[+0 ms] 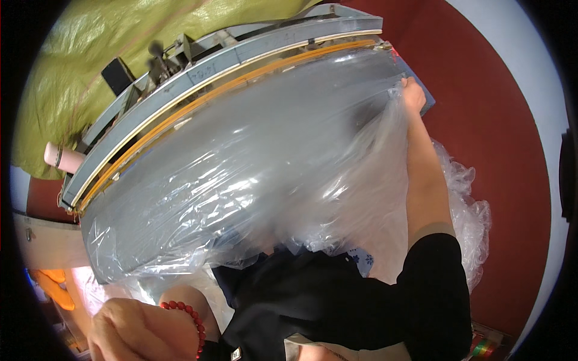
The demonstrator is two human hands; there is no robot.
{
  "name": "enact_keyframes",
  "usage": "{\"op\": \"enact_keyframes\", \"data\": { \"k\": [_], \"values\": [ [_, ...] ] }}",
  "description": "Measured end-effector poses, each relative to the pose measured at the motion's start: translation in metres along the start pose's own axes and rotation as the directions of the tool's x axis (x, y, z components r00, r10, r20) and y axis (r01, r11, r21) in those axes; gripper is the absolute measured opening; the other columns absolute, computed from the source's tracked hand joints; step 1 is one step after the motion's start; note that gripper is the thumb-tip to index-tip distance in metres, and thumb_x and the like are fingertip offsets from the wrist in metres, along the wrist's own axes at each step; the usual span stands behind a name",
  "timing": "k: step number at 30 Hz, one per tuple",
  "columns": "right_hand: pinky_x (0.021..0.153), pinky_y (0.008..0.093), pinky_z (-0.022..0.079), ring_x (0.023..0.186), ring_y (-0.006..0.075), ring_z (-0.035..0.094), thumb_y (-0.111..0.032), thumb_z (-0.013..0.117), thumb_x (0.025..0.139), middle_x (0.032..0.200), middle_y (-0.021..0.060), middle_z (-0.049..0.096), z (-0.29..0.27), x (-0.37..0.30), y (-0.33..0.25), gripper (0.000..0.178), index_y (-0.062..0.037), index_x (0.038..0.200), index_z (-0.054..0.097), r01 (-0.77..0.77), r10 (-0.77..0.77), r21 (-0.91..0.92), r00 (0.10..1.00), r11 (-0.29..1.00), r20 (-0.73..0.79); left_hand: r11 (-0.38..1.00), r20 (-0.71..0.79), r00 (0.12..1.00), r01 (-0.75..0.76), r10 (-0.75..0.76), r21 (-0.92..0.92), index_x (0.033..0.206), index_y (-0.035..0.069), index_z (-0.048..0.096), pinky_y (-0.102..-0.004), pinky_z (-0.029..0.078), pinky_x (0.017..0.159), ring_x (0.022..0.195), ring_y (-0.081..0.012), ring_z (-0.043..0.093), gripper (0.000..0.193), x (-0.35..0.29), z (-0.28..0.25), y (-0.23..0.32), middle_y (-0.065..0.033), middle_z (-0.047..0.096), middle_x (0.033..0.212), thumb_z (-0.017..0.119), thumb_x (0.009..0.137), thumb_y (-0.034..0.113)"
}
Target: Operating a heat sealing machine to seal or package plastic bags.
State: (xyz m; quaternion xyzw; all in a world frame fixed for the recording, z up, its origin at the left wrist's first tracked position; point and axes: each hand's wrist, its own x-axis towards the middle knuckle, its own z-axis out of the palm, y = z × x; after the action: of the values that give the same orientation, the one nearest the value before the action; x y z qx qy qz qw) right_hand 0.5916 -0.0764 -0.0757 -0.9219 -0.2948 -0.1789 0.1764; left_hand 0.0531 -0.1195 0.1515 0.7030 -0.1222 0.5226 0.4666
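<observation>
A wide sheet of clear plastic film (241, 180) lies wrinkled and shiny over a long grey work surface. At the far right corner my right hand (413, 95) is closed on the film, pulling a gathered edge taut. My left hand (120, 325) is raised close at the lower left, apart from the sheet, with a red bead bracelet (186, 316) at its wrist. Its back and bent knuckles show, while its fingertips are hidden. Beyond the film runs a long grey metal bar (223, 66) with an orange strip (241, 79) along its near side.
Bunched clear film (472, 222) hangs beside my right arm over a dark red floor (506, 150). Behind the bar are a black box-like object (117, 76), a pink cylinder (64, 158) and a yellow-green sheet (114, 36). Orange items (55, 289) lie at the lower left.
</observation>
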Motion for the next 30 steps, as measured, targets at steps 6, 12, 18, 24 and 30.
{"op": "enact_keyframes", "data": {
  "k": [6,12,18,24,30],
  "values": [
    [0.066,0.0473,0.044,0.076,0.0376,0.058,-0.03,0.046,0.085,0.076,0.0207,0.06,0.001,-0.002,0.001,0.029,-0.0028,0.083,0.054,0.01,-0.007,0.047,0.998,0.999,-0.06,0.771,-0.125,0.761,0.632,-0.636,-0.079,0.082,0.001,0.057,-0.0241,0.047,0.055,0.058,-0.0158,0.056,0.01,-0.039,0.038,-0.054,-0.0067,0.059,0.075,0.054,0.081,0.011],
    [0.064,0.0476,0.044,0.072,0.0373,0.059,-0.03,0.047,0.084,0.072,0.0196,0.06,0.003,-0.002,0.0,0.028,-0.003,0.08,0.054,0.014,-0.011,0.035,0.997,0.999,-0.081,0.737,0.046,0.802,0.522,-0.595,0.429,0.105,0.0,0.055,-0.0256,0.046,0.069,0.073,-0.017,0.059,0.028,-0.097,0.114,-0.203,-0.0101,0.062,0.084,0.057,0.077,0.003],
    [0.064,0.0468,0.045,0.072,0.0366,0.059,-0.031,0.048,0.083,0.073,0.0188,0.06,0.008,0.003,0.007,0.028,-0.0037,0.081,0.054,0.029,-0.028,0.012,0.996,1.0,-0.08,0.531,0.51,0.437,0.846,-0.741,0.046,0.101,0.003,0.059,-0.029,0.045,0.073,0.082,-0.021,0.06,0.027,-0.07,0.08,-0.175,-0.0117,0.062,0.086,0.06,0.074,0.005],
    [0.067,0.0489,0.041,0.078,0.0404,0.056,-0.033,0.046,0.083,0.077,0.0223,0.058,0.002,0.002,0.009,0.028,-0.007,0.087,0.055,0.01,-0.009,0.11,1.0,0.994,-0.01,0.611,0.316,0.948,0.227,0.04,-0.758,0.086,0.001,0.065,-0.048,0.044,0.069,0.08,-0.0391,0.058,0.014,-0.077,0.006,-0.099,-0.0256,0.06,0.09,0.062,0.076,0.01],
    [0.066,0.0481,0.043,0.078,0.0384,0.057,-0.031,0.047,0.084,0.08,0.0208,0.06,-0.008,0.003,0.009,0.027,-0.0044,0.087,0.055,0.003,-0.003,0.003,0.999,1.0,-0.044,0.676,-0.013,0.969,0.163,-0.247,-0.718,0.112,0.013,0.05,-0.0483,0.034,0.087,0.105,-0.0291,0.046,0.032,-0.132,0.002,-0.052,-0.0108,0.049,0.116,0.057,0.08,0.017]
  ]
}}
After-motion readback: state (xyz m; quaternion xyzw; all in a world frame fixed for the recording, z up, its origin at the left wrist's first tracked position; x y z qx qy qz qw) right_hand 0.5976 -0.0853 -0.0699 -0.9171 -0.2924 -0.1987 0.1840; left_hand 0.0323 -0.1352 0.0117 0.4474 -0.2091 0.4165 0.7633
